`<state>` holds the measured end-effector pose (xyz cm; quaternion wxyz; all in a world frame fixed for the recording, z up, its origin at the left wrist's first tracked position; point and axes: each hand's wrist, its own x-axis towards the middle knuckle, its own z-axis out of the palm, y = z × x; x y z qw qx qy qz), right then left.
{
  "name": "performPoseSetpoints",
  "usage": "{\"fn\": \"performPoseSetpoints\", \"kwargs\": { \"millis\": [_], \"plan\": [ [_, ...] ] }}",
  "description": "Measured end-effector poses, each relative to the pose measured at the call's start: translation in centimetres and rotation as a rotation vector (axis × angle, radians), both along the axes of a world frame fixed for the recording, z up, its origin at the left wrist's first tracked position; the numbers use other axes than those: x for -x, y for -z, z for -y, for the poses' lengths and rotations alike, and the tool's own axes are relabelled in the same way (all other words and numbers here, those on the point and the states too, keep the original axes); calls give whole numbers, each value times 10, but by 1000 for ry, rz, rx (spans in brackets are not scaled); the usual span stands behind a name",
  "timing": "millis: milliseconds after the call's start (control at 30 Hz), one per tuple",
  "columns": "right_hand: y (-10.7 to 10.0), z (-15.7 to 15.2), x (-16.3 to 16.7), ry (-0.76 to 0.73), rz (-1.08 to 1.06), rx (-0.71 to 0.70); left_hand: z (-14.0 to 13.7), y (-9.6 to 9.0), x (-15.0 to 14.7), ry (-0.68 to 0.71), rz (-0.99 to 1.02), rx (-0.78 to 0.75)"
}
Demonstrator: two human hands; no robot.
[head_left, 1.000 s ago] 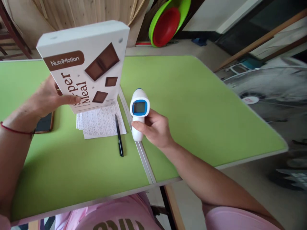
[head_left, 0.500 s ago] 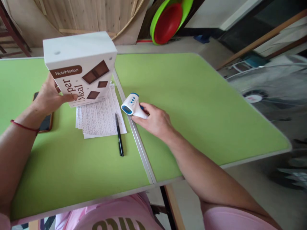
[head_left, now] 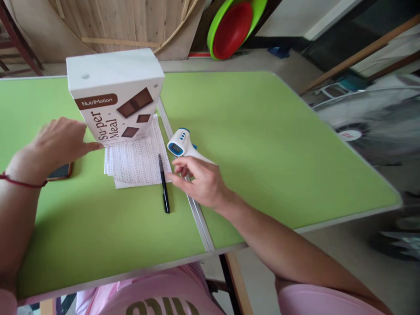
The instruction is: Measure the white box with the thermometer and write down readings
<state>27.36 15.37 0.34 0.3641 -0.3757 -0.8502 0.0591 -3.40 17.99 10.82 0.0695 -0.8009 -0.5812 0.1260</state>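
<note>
Your right hand (head_left: 200, 181) hovers open, fingers spread and pointing left, between the white-and-blue handheld thermometer (head_left: 183, 146) lying just behind it and the slim black pen (head_left: 163, 183), which lies just left of your fingertips, long axis running away from you, across the printed paper sheet (head_left: 136, 159). Your left hand (head_left: 55, 144) is open, a fingertip at the upright white cardboard meal box (head_left: 114, 98) on the green worktop (head_left: 262, 140).

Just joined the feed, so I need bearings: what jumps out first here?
A white cereal box stands upright at the back of the green table, its base on a sheet of paper. The left hand hovers beside it. A white and blue thermometer lies on the table seam, with the right hand open just in front, beside a black pen.
</note>
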Motion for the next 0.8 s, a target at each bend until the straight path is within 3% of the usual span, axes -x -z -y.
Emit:
{"fn": "performPoseSetpoints", "kwargs": {
  "millis": [33,133,233,333,500,800],
  "plan": [
    [0,6,5,-32,24,21,6,-5,-4,-73,-97,58],
    [0,15,12,-25,112,83,23,-16,-24,-37,-190,110],
    [-1,13,8,12,154,136,43,-14,-48,132,-134,168],
    [-4,7,-2,-28,130,144,65,3,-67,362,-67,261],
    [-11,-3,-13,-174,-101,181,97,32,-75,619,-18,146],
    [0,5,-4,-210,-541,535,103,40,-78,636,-22,171]
  ]
}}
